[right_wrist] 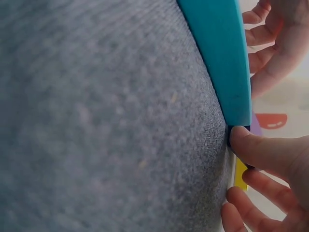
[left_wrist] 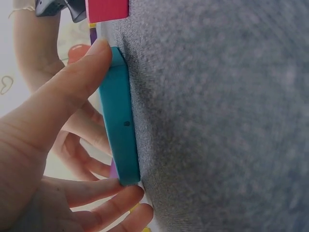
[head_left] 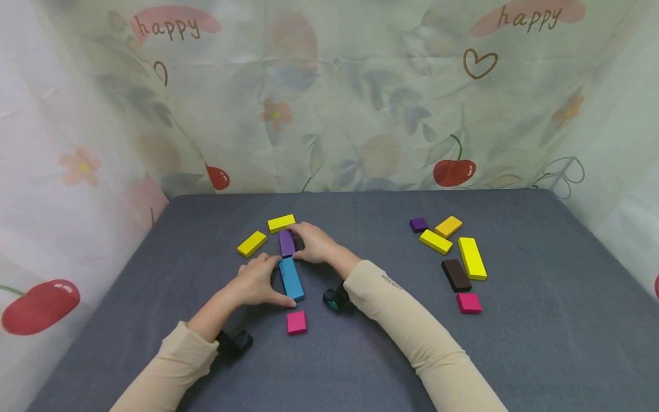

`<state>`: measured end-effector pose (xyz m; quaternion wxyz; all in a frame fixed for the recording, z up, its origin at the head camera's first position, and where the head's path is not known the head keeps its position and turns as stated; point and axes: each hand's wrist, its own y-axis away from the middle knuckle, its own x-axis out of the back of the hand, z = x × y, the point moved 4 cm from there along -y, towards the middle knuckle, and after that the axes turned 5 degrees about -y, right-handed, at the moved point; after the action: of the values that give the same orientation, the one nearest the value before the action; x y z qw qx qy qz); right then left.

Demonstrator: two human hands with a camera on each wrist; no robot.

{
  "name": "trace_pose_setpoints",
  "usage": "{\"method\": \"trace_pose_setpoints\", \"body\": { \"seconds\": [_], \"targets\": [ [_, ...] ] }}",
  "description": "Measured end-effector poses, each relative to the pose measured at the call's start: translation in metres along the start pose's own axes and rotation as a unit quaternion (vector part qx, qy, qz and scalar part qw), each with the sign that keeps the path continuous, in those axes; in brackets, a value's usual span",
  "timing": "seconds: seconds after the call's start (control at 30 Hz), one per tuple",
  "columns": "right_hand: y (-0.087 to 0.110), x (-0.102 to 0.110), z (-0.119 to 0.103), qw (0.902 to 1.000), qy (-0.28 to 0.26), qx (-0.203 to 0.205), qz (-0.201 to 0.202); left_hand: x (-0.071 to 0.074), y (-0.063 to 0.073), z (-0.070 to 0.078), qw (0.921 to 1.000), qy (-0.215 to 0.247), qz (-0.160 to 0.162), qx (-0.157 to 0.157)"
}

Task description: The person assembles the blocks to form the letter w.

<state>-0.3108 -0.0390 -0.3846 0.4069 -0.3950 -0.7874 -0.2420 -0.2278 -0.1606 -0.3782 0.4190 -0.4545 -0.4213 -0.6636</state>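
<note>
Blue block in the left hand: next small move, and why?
Probably have the left hand nudge the blue block squarely against the purple block. The left hand spans blue end to end, the right hand grips purple and could steady it, and the two blocks' facing ends lie close together.

left hand (head_left: 255, 281) pinches widely; right hand (head_left: 318, 243) pinches farther forward.

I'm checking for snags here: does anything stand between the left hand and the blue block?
Nothing visible does: the left hand holds the blue block by its ends. The purple block, pinched by the right hand, lies close to its far end; a pink block lies apart, nearer the person.
</note>
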Motion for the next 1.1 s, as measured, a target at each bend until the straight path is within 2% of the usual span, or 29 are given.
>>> {"method": "trace_pose_setpoints", "body": {
  "seconds": [0.4, 0.53, 0.77, 0.9, 1.1],
  "targets": [
    [-0.0021, -0.0012, 0.0014, 0.9994, 0.006, -0.011, -0.034, 0.0017, 0.001, 0.0006, 1.0, 0.001, 0.001, 0.004],
    [-0.0018, -0.0002, 0.0026, 0.9991, -0.008, -0.009, -0.042, 0.0023, 0.0016, 0.0009, 1.0, 0.001, 0.0, 0.007],
    [-0.0014, 0.0034, 0.0052, 0.9973, -0.067, -0.014, -0.029, 0.005, 0.004, -0.001, 0.9998, 0.006, 0.007, 0.017],
    [-0.0028, 0.0027, 0.0056, 0.9979, -0.06, -0.017, -0.017, 0.0068, 0.0061, -0.0023, 0.9994, 0.015, 0.013, 0.028],
    [-0.0048, -0.0006, 0.0042, 0.9986, -0.049, -0.02, -0.007, 0.0053, 0.0078, -0.0036, 0.9995, 0.011, 0.014, 0.026]
  ]
}}
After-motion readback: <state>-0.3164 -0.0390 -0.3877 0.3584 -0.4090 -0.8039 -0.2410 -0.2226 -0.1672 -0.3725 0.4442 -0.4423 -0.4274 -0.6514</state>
